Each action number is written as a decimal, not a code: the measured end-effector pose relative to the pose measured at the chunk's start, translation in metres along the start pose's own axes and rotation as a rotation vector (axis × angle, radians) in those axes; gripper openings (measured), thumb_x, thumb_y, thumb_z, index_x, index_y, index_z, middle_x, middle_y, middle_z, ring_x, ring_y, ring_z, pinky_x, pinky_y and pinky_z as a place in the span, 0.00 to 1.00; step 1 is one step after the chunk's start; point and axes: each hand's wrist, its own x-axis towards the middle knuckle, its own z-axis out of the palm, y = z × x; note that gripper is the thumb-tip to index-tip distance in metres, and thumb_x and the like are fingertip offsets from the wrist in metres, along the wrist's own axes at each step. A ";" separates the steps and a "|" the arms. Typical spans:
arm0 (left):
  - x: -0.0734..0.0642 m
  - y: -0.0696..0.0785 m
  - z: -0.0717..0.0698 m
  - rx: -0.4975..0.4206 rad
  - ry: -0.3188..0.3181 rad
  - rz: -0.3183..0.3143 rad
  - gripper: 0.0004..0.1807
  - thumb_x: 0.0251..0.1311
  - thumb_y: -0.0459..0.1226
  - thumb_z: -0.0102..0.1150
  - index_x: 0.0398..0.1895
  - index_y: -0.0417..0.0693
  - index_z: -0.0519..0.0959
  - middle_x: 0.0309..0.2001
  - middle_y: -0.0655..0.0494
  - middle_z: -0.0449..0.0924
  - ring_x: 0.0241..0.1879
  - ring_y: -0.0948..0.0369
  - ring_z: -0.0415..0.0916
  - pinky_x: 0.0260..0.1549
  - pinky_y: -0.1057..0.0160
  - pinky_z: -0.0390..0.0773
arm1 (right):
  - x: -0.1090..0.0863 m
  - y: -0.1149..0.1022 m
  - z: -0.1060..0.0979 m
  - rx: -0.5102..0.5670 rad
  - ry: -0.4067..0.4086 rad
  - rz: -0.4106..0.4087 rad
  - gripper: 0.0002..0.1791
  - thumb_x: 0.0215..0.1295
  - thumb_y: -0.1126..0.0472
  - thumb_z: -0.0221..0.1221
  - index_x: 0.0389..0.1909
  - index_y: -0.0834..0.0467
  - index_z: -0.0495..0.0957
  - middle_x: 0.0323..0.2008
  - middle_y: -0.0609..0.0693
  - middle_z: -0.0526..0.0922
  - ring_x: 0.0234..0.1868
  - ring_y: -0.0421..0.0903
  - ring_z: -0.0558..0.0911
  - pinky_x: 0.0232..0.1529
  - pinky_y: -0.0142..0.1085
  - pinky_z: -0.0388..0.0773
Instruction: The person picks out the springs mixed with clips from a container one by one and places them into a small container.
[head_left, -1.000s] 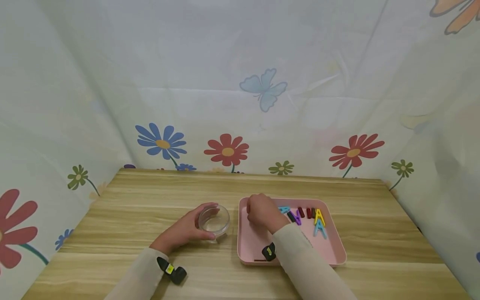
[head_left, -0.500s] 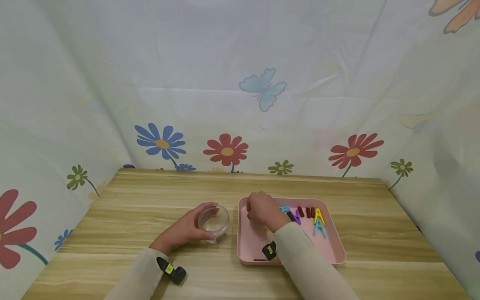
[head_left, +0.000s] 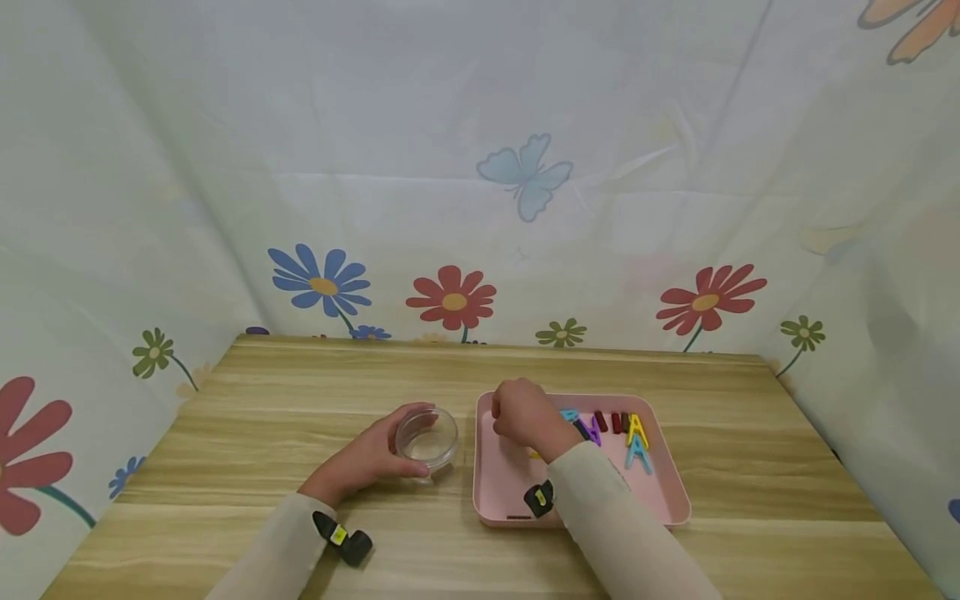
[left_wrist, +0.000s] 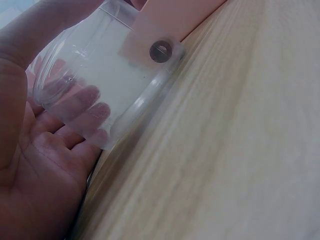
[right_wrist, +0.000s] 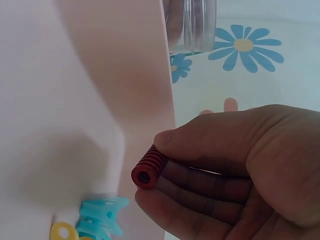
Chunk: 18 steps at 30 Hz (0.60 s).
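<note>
My left hand curls round a clear round jar on the table, left of the pink tray. In the left wrist view the thumb and fingers press the jar's wall from both sides, and a small dark ring-shaped end shows by its lower edge. Over the left part of the tray is my right hand. Its thumb and fingers pinch a small red coil spring, seen in the right wrist view with its hollow end towards the camera. The head view hides that spring behind the hand.
Blue clothespins, a yellow clothespin and a purple one lie in the tray. Dark red springs and darker ones lie among them. A thin dark strip is at the tray's near left. Flowered cloth hangs behind the table.
My left hand and the jar stay in place. The right hand has barely moved, lifting very slightly over the tray, and a bit of yellow has come into view beneath it.
</note>
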 end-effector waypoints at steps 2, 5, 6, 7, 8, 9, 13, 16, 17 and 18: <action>0.000 0.000 0.000 0.006 0.002 -0.002 0.46 0.45 0.46 0.76 0.68 0.66 0.61 0.69 0.57 0.67 0.72 0.55 0.58 0.69 0.46 0.60 | 0.000 0.000 -0.001 -0.010 0.004 -0.012 0.02 0.58 0.65 0.64 0.32 0.57 0.84 0.27 0.47 0.81 0.27 0.44 0.77 0.28 0.33 0.77; 0.000 0.000 -0.001 0.014 0.002 -0.002 0.46 0.45 0.46 0.76 0.68 0.66 0.61 0.69 0.57 0.67 0.72 0.55 0.59 0.68 0.47 0.60 | -0.001 0.000 -0.003 -0.020 0.008 -0.021 0.02 0.58 0.65 0.64 0.32 0.57 0.84 0.27 0.47 0.81 0.27 0.43 0.77 0.27 0.32 0.76; 0.000 0.000 -0.001 0.011 0.001 -0.001 0.46 0.45 0.45 0.76 0.68 0.66 0.61 0.69 0.57 0.67 0.72 0.55 0.59 0.68 0.47 0.60 | -0.001 0.000 -0.003 -0.020 0.007 -0.022 0.02 0.58 0.65 0.64 0.32 0.57 0.84 0.27 0.47 0.81 0.27 0.43 0.77 0.27 0.32 0.76; 0.000 0.001 -0.001 0.010 0.001 -0.003 0.46 0.45 0.45 0.76 0.68 0.66 0.61 0.69 0.57 0.67 0.72 0.55 0.59 0.69 0.47 0.60 | -0.001 0.000 -0.003 -0.020 0.005 -0.020 0.02 0.58 0.65 0.64 0.32 0.57 0.84 0.27 0.47 0.81 0.27 0.43 0.77 0.27 0.32 0.76; 0.000 0.001 -0.001 0.008 -0.001 -0.004 0.46 0.45 0.45 0.76 0.68 0.66 0.61 0.69 0.57 0.67 0.72 0.55 0.59 0.69 0.47 0.60 | -0.002 -0.001 -0.004 -0.019 0.005 -0.019 0.02 0.58 0.65 0.64 0.32 0.57 0.84 0.27 0.47 0.81 0.26 0.43 0.77 0.26 0.32 0.76; 0.000 0.001 -0.001 0.004 -0.003 -0.002 0.46 0.45 0.45 0.76 0.68 0.65 0.61 0.69 0.57 0.67 0.72 0.55 0.58 0.69 0.45 0.59 | -0.002 -0.001 -0.004 -0.020 0.007 -0.021 0.02 0.58 0.65 0.63 0.32 0.57 0.84 0.27 0.47 0.81 0.26 0.43 0.77 0.26 0.32 0.76; 0.001 0.000 -0.001 0.000 -0.013 0.011 0.46 0.47 0.45 0.76 0.69 0.63 0.60 0.70 0.55 0.66 0.72 0.53 0.58 0.69 0.43 0.58 | -0.005 -0.002 -0.006 -0.009 0.008 -0.022 0.02 0.59 0.65 0.63 0.32 0.57 0.84 0.26 0.47 0.81 0.26 0.43 0.76 0.26 0.32 0.75; 0.001 0.000 -0.001 -0.003 -0.019 0.018 0.46 0.47 0.44 0.75 0.70 0.62 0.60 0.70 0.53 0.66 0.73 0.52 0.58 0.69 0.43 0.58 | -0.007 -0.004 -0.007 0.000 0.010 -0.022 0.03 0.59 0.66 0.63 0.32 0.57 0.84 0.26 0.47 0.80 0.26 0.43 0.76 0.25 0.32 0.75; 0.001 0.000 -0.001 -0.005 -0.018 0.015 0.46 0.47 0.44 0.75 0.70 0.62 0.60 0.70 0.54 0.66 0.73 0.52 0.57 0.69 0.43 0.58 | -0.007 -0.004 -0.007 -0.001 0.010 -0.022 0.03 0.59 0.66 0.62 0.32 0.57 0.84 0.26 0.47 0.80 0.25 0.43 0.76 0.25 0.32 0.75; 0.001 0.000 -0.001 -0.003 -0.019 0.016 0.46 0.47 0.44 0.75 0.70 0.62 0.60 0.70 0.53 0.66 0.73 0.52 0.57 0.68 0.44 0.59 | -0.008 -0.005 -0.007 0.001 0.010 -0.021 0.02 0.59 0.65 0.62 0.32 0.57 0.84 0.26 0.47 0.80 0.26 0.43 0.77 0.25 0.32 0.75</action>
